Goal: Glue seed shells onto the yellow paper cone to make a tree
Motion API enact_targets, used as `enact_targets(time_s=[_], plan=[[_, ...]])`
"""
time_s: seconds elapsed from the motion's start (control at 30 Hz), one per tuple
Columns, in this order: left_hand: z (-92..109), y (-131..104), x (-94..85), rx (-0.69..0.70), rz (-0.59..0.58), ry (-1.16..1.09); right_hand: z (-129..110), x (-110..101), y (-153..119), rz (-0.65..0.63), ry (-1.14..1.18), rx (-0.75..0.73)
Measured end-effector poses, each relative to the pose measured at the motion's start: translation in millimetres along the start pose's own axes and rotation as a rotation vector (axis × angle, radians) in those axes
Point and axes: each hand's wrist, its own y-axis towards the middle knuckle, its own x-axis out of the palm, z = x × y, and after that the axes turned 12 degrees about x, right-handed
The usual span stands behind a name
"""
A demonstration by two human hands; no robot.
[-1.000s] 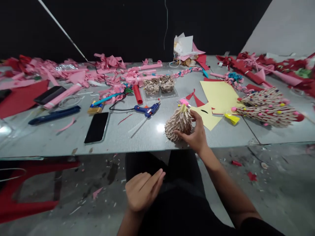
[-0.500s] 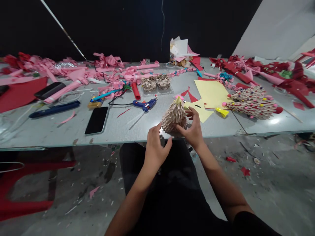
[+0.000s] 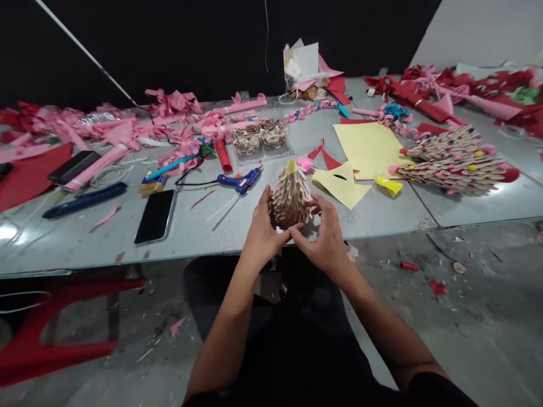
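A small cone-shaped craft tree (image 3: 291, 195), covered in pale overlapping scales with a yellow tip, stands upright near the front edge of the table. My left hand (image 3: 263, 230) curves around its left side, with the thumb across the front at the base. From the right, my right hand (image 3: 323, 234) cups it, fingers against the scales and thumb meeting the left one low in front. A pink pompom-like piece (image 3: 304, 164) lies just behind the tree. To the left rests a blue glue gun (image 3: 241, 181), and to the right a cut piece of yellow paper (image 3: 343, 185).
Two larger decorated craft trees (image 3: 460, 169) lie on their sides at the right. A phone (image 3: 155, 217) is near the front edge, left. Behind are a clear tray of scales (image 3: 259, 138), yellow paper (image 3: 369, 150) and pink scraps (image 3: 178, 104). A red stool (image 3: 63, 356) stands below left.
The tree has turned more upright between my hands. My left hand has closed in on its side, and both thumbs have come together in front. The view has shifted slightly.
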Motion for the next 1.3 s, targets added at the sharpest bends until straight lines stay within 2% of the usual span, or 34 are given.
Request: enact_targets(time_s=[0.1,0.17,0.23,0.3,0.33,0.4,0.47,0.5,0.57,0.63,0.77,0.93,1.0,1.1,1.2,1.3], plan=[[7.8,-6.9,-3.2,0.014,-0.006,0.018,5.5,-7.9,2.4,-0.019,0.020,0.006],[20.9,-21.2,-14.0,0.062,0.029,0.083,14.4,-15.6,9.9,0.000,0.031,0.009],[32.2,-32.4,-36.1,0.124,0.088,0.174,25.8,-21.9,21.3,-0.009,0.028,-0.010],[32.9,-29.9,-68.4,0.209,0.144,0.319,36.9,-23.9,33.7,-0.102,0.038,-0.025],[27.7,-21.9,-86.8,0.256,0.151,0.415,41.3,-22.9,39.3,-0.162,0.047,-0.022],[6.6,6.6,-122.4,0.316,0.067,0.597,46.9,-17.7,48.0,-0.267,0.064,0.002],[-23.0,45.0,-148.5,0.313,-0.128,0.731,48.2,-10.0,53.1,-0.315,0.080,0.031],[-38.3,64.7,-156.0,0.322,-0.255,0.775,47.6,-6.0,54.5,-0.316,0.085,0.045],[-65.4,99.0,-159.7,0.346,-0.469,0.834,45.1,0.0,55.6,-0.286,0.083,0.064],[-85.0,122.4,-153.8,0.346,-0.583,0.868,42.4,0.3,54.7,-0.247,0.066,0.077],[-107.2,139.7,-142.0,0.343,-0.616,0.849,41.7,-23.9,47.7,-0.274,-0.005,0.101],[-124.5,136.7,-147.6,0.514,-0.559,0.710,53.2,-63.4,38.5,-0.210,-0.303,0.000],[-123.9,131.5,-154.6,0.541,-0.515,0.691,58.0,-67.5,38.0,-0.225,-0.394,-0.041],[-109.8,117.0,-166.9,0.584,-0.460,0.679,61.4,-62.5,39.6,-0.234,-0.412,-0.056],[-83.1,94.9,-173.4,0.624,-0.339,0.573,61.0,-54.2,41.5,-0.202,-0.381,-0.040],[-51.2,73.3,-168.2,0.648,-0.210,0.393,59.4,-49.7,42.7,-0.182,-0.360,-0.021]])
